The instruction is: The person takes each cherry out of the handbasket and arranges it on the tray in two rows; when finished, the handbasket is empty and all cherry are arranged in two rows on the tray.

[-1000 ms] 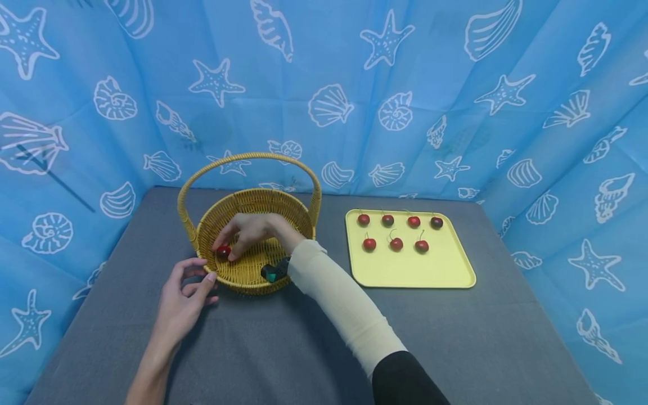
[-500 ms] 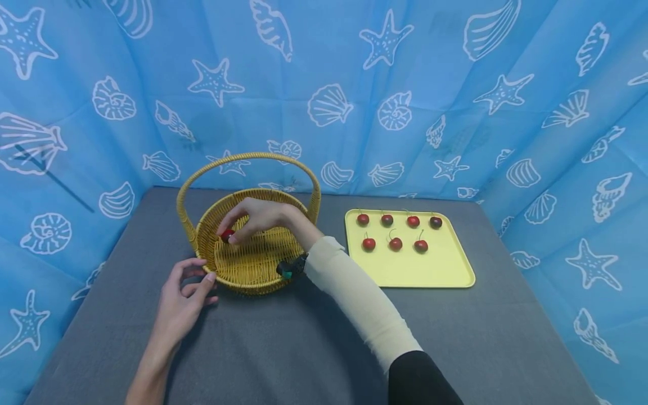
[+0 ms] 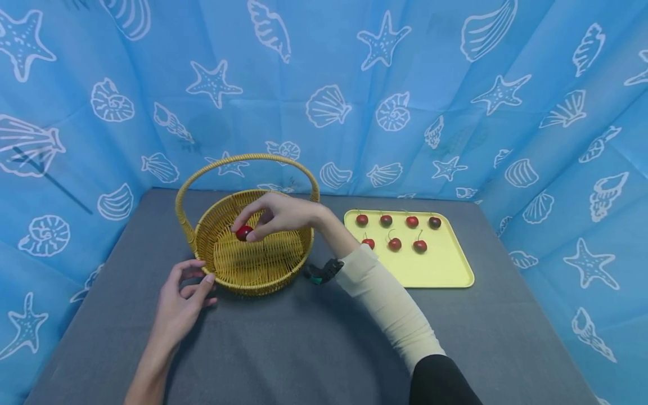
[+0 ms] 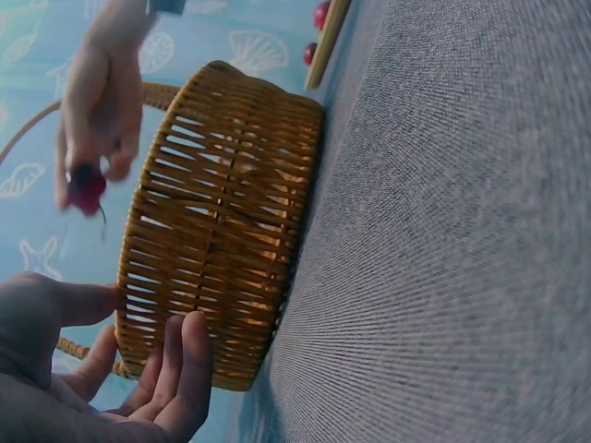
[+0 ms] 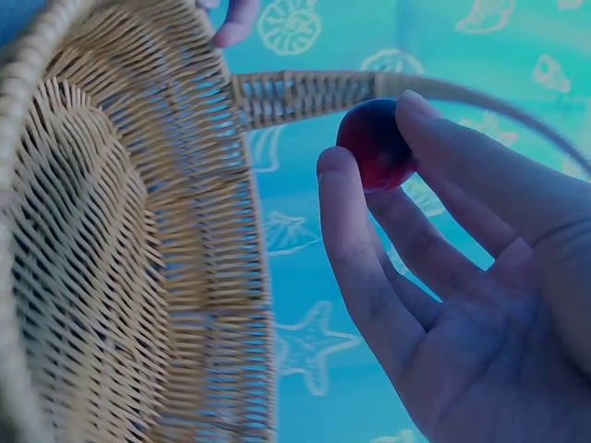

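A round wicker basket (image 3: 258, 269) with a tall arched handle stands left of centre in the head view. Over its opening, my right hand (image 3: 284, 215) pinches a dark red cherry (image 3: 244, 233) between thumb and fingertips. The right wrist view shows this cherry (image 5: 376, 145) close up, clear of the woven wall; in the left wrist view its thin stem hangs down. My left hand (image 3: 181, 301) holds the basket at its near left side, thumb at the rim and fingers (image 4: 196, 355) against the outer wall.
A yellow tray (image 3: 430, 273) lies right of the basket with several stemmed cherries (image 3: 394, 244) in two rows. My right forearm passes in front of the tray's left edge. Grey cloth (image 3: 283, 349) covers the table; a blue shell-patterned curtain (image 3: 283, 112) hangs behind and at the sides.
My right hand has risen from the left part of the basket's inside and moved right, carrying the cherry. The left hand stays at the basket's rim.
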The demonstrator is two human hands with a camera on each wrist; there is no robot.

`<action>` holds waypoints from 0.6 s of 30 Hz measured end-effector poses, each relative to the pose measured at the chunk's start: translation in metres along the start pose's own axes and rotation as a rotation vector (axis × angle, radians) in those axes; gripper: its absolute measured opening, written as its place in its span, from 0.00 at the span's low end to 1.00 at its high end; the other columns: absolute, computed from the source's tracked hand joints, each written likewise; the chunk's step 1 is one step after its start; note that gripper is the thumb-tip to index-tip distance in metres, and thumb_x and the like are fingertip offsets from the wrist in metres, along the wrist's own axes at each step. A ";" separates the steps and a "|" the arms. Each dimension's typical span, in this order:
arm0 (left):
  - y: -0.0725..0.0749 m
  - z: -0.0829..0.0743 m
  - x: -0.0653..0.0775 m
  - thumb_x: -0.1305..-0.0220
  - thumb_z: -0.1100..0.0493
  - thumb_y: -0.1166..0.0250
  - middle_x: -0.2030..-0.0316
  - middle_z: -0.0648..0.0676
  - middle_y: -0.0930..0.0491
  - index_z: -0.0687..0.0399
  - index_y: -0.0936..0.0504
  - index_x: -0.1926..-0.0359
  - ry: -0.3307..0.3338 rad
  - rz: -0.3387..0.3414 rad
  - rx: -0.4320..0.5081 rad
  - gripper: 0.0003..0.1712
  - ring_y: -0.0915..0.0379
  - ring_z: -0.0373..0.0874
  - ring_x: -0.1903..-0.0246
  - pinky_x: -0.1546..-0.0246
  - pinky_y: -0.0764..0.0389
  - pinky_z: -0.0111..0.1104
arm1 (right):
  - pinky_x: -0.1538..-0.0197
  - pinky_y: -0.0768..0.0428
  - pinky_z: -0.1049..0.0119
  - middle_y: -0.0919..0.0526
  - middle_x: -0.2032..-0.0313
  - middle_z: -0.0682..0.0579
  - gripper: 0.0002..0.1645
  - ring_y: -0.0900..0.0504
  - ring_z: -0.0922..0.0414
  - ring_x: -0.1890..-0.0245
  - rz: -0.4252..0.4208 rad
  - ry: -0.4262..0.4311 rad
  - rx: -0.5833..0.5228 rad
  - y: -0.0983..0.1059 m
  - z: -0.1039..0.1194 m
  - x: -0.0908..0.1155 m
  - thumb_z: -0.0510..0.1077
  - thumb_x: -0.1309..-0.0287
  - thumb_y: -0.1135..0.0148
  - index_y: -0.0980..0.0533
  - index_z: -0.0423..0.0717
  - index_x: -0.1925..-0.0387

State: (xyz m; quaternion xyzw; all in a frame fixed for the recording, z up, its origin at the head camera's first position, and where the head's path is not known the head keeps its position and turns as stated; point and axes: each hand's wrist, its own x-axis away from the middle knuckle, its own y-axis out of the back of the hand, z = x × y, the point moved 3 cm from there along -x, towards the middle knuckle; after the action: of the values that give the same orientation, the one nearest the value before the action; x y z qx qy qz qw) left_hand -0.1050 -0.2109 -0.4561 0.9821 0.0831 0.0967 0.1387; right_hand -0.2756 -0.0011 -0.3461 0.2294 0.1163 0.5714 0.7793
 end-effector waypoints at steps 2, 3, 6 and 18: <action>0.000 0.000 0.000 0.17 0.50 0.38 0.35 0.58 0.31 0.54 0.37 0.23 -0.006 -0.004 -0.002 0.32 0.14 0.35 0.55 0.56 0.04 0.32 | 0.42 0.07 0.61 0.13 0.38 0.45 0.21 0.07 0.55 0.50 0.004 0.018 0.002 0.001 0.007 0.013 0.38 0.26 0.31 0.18 0.39 0.35; 0.000 0.000 0.000 0.17 0.51 0.38 0.35 0.57 0.31 0.54 0.37 0.23 -0.005 -0.005 -0.001 0.31 0.14 0.35 0.56 0.56 0.04 0.32 | 0.43 0.07 0.60 0.13 0.39 0.44 0.21 0.07 0.55 0.51 0.007 0.030 0.007 0.002 0.010 0.020 0.38 0.26 0.31 0.19 0.38 0.35; 0.000 -0.001 0.000 0.17 0.51 0.38 0.35 0.57 0.31 0.53 0.37 0.22 0.004 -0.004 0.003 0.31 0.15 0.34 0.56 0.56 0.04 0.31 | 0.44 0.07 0.60 0.12 0.42 0.44 0.20 0.07 0.55 0.53 -0.002 0.058 0.025 0.006 0.018 0.044 0.38 0.26 0.31 0.18 0.37 0.36; -0.001 -0.003 0.002 0.18 0.49 0.38 0.38 0.56 0.30 0.54 0.36 0.24 -0.019 -0.012 0.012 0.31 0.14 0.37 0.56 0.57 0.04 0.33 | 0.38 0.07 0.56 0.13 0.41 0.45 0.18 0.09 0.48 0.45 -0.211 -0.022 0.013 0.039 0.014 0.156 0.35 0.28 0.31 0.16 0.44 0.39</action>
State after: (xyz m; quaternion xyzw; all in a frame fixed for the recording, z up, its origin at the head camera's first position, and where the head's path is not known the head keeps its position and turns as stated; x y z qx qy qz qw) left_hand -0.1042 -0.2086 -0.4531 0.9832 0.0883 0.0861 0.1343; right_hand -0.2524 0.1522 -0.3023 0.2271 0.1350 0.4828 0.8349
